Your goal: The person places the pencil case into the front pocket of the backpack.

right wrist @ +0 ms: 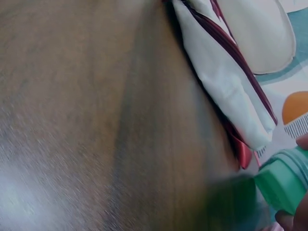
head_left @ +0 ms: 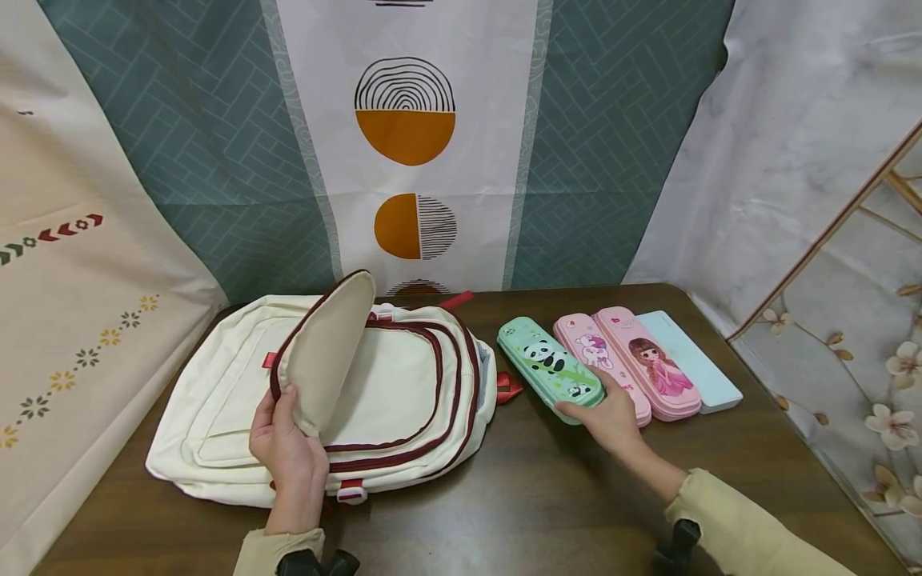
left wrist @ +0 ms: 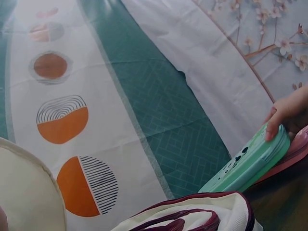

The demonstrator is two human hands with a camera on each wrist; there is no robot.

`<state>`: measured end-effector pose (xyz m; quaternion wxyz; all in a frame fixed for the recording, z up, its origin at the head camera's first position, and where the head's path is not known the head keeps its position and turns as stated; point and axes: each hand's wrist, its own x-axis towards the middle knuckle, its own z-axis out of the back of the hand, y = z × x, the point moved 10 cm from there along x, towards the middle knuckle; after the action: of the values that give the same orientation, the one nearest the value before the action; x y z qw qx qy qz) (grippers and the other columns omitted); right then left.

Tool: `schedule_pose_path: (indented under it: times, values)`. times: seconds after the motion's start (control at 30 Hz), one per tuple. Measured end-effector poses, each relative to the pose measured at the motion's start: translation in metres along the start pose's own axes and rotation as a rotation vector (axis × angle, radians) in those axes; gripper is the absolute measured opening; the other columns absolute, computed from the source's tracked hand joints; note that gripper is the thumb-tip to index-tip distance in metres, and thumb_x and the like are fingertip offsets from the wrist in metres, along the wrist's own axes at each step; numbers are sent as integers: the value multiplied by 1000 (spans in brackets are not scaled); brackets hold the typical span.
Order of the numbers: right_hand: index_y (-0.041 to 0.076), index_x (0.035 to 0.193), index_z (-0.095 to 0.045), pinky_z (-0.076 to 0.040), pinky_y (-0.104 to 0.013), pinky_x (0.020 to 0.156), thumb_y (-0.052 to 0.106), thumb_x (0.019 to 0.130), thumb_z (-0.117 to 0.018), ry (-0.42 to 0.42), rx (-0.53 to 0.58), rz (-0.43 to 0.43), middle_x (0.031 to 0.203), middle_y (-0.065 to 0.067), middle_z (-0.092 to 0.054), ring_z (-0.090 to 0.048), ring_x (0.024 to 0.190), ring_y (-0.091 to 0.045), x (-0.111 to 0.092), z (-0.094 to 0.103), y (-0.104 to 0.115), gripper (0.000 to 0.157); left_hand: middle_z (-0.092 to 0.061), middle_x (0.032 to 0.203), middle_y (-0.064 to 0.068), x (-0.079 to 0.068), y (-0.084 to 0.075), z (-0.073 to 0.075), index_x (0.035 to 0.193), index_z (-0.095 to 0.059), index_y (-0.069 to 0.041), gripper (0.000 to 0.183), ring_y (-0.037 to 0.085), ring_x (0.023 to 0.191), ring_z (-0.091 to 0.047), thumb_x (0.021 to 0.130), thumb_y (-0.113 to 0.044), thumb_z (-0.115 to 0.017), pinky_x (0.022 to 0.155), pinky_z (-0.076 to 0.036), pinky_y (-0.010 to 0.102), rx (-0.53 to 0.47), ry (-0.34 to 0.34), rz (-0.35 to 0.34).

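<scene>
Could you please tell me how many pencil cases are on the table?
4, in a row right of the backpack: green panda case in the right hand, two pink cases, pale blue case at the far right.

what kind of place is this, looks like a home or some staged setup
Probably a staged indoor setup rather than a lived-in room: a dark wooden table is ringed by hung patterned cloths as backdrops, and a cream backpack and four pencil cases are laid out neatly on it.

Head view looks down over table [head_left: 547, 496]; wrist views low, close; all share green case [head_left: 551, 368]
</scene>
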<state>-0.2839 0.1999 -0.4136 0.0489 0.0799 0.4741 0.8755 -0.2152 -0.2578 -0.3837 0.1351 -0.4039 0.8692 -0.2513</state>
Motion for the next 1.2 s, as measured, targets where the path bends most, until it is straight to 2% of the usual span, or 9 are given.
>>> schedule_pose_path:
  times: [0.1, 0.3, 0.5, 0.73, 1.0, 1.2]
  values:
    - [1, 130, -44, -36, -36, 85, 24, 66, -81, -1, 6, 1, 120, -20, -53, -46, 102, -27, 3, 6, 0, 77, -68, 84, 11, 1, 1, 1, 83, -67, 6, 9, 18, 78, -64, 75, 9, -67, 69, -52, 24, -7, 0, 3]
    - [1, 132, -43, -34, -35, 84, 21, 65, -82, 4, 18, 60, 122, -20, -51, -44, 102, -27, 10, 17, 6, 80, -68, 87, 12, 1, 1, 1, 86, -67, 6, 12, 19, 81, -64, 74, 8, -69, 71, -52, 25, -8, 9, 7]
    - [4, 135, -39, -35, -28, 81, 20, 66, -82, 46, 66, 30, 123, -19, -47, -41, 102, -25, 13, 21, 9, 83, -67, 87, 11, 2, 1, 0, 87, -67, 6, 13, 19, 81, -64, 74, 8, -69, 71, -52, 24, -9, 18, 10]
    - [5, 133, -43, -33, -33, 82, 24, 66, -81, 8, 45, 89, 122, -21, -51, -45, 104, -27, 16, 29, 32, 80, -67, 88, 11, 3, 1, 1, 87, -67, 5, 13, 18, 82, -64, 74, 7, -69, 71, -52, 24, 4, 17, 20]
    - [12, 135, -41, -33, -33, 85, 27, 68, -80, 92, 103, 100, 123, -15, -50, -44, 105, -24, 17, 20, 53, 79, -67, 86, 11, 3, 1, 1, 85, -68, 6, 11, 18, 81, -63, 74, 8, -68, 71, -52, 24, -7, 15, 25]
    - [14, 133, -45, -38, -21, 77, 25, 67, -81, 127, 134, 157, 122, -10, -51, -45, 101, -19, 18, 8, 72, 76, -67, 87, 11, 2, 3, 0, 84, -67, 5, 10, 18, 82, -63, 74, 7, -69, 71, -51, 24, 1, 14, 48]
